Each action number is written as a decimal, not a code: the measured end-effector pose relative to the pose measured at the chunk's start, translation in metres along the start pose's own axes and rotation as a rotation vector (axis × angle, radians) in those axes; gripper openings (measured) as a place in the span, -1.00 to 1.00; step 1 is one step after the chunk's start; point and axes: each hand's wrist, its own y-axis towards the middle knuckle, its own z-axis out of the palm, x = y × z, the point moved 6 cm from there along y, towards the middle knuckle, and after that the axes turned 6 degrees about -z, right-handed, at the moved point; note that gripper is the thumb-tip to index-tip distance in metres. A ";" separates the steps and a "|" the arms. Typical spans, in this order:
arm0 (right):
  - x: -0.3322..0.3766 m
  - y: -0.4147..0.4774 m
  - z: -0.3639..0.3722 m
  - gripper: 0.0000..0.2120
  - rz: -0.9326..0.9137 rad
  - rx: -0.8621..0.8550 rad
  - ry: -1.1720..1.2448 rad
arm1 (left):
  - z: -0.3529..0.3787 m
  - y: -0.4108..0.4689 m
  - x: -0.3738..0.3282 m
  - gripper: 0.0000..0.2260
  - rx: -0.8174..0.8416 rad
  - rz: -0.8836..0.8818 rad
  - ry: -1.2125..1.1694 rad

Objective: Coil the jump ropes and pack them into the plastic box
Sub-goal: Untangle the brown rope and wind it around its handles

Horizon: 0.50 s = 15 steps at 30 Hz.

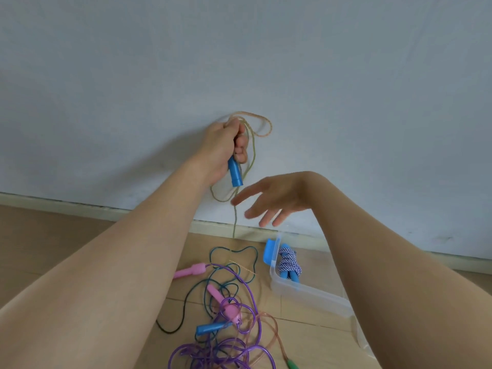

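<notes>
Tan rope [251, 134] up in our left hand [222, 149], fist clamped on its blue handle [234, 173].
Right hand [274, 199] splayed, holding nothing, beside the hanging strand; plastic box [314, 291] on the floor [53, 235] holds one coiled rope [288, 263]; others tangled nearby.

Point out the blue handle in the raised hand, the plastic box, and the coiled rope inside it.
blue handle [235, 173]: head view, lower barrel.
plastic box [314, 291]: head view, near rim.
coiled rope [288, 263]: head view, wrapped middle.
</notes>
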 end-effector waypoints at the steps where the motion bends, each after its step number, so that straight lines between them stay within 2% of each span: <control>1: 0.005 0.002 0.005 -0.65 -0.029 0.053 0.029 | 0.001 0.001 -0.002 -0.69 -0.008 0.013 -0.010; 3: 0.016 0.005 0.006 -0.75 -0.092 0.059 0.061 | -0.001 0.002 -0.003 -0.70 -0.035 0.036 -0.029; 5: 0.020 0.006 0.005 -0.74 -0.094 0.066 0.140 | -0.007 0.002 -0.004 -0.73 -0.097 0.055 -0.026; 8: 0.016 -0.002 0.007 -0.83 -0.031 0.099 0.431 | -0.024 0.001 -0.004 -0.83 -0.244 0.044 0.019; 9: 0.014 -0.007 0.003 -0.83 -0.021 0.044 0.495 | -0.031 0.001 -0.004 -0.86 -0.299 0.040 0.041; 12: 0.010 -0.017 -0.024 -0.75 -0.042 -0.244 0.475 | -0.049 0.000 -0.001 -0.88 -0.417 0.049 0.133; 15: 0.012 -0.026 -0.048 -0.77 -0.146 -0.464 0.638 | -0.052 0.000 0.011 -0.79 -0.363 -0.049 0.259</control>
